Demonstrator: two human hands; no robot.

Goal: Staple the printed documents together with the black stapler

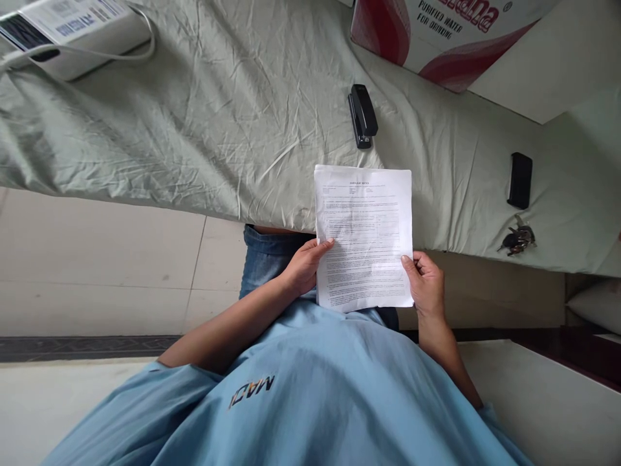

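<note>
I hold a white printed sheet of paper (pixel 363 233) upright in front of my body, above the edge of a bed. My left hand (pixel 305 265) grips the paper's left edge, thumb on top of the page. My right hand (pixel 427 281) grips the lower right edge the same way. The page carries a heading and dense lines of small text. A black stapler (pixel 362 116) lies on the bed sheet just beyond the paper's top edge, apart from both hands.
The pale green bed sheet (pixel 194 129) is wrinkled. A black phone-like object (pixel 520 180) and a bunch of keys (pixel 518 239) lie at the right. A red-and-white water carton (pixel 436 32) stands at the back, a white device with a cable (pixel 72 32) at the far left. Tiled floor (pixel 97 259) lies at the left.
</note>
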